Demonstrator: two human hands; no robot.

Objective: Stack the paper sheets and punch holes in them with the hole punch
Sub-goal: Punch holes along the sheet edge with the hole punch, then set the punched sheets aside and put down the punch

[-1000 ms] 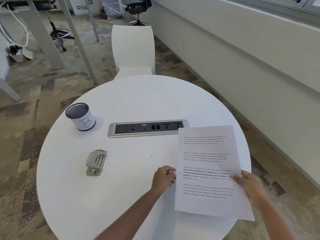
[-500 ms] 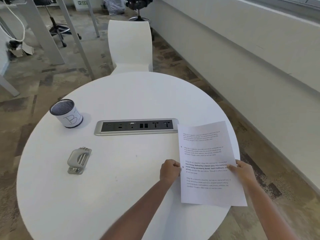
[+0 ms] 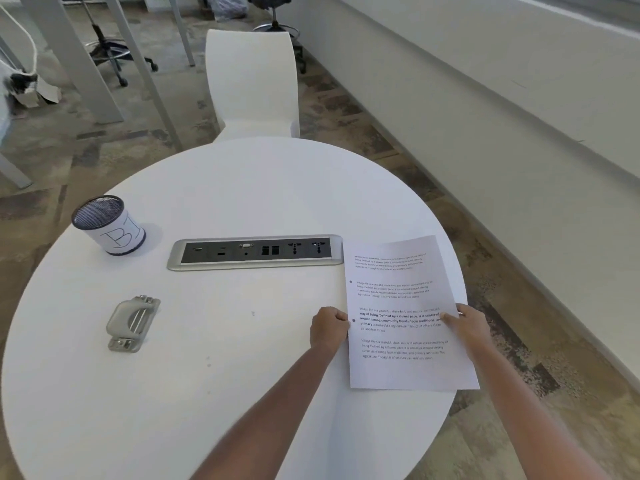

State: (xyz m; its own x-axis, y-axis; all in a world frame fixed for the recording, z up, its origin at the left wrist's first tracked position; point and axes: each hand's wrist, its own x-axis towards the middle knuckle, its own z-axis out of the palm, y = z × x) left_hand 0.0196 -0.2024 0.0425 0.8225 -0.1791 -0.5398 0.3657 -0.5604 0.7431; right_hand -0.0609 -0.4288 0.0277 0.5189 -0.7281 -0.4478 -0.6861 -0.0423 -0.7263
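On the worktop (image 3: 242, 188), the paper sheets (image 3: 405, 362) lie at right, the hole punch (image 3: 133, 323) at left, a socket strip (image 3: 255, 251) between, a cup (image 3: 109, 225) behind the punch.

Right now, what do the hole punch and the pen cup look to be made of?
Hole punch: apparently metal, with a dull grey matte lever and shinier silvery hinges at both ends. Pen cup: dark wire mesh, probably metal, since the weave shows at the rim; a white paper-like band marked "B1" wraps its side.

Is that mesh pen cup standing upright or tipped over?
Upright. The mesh pen cup stands on its base on the round table, its open rim facing up.
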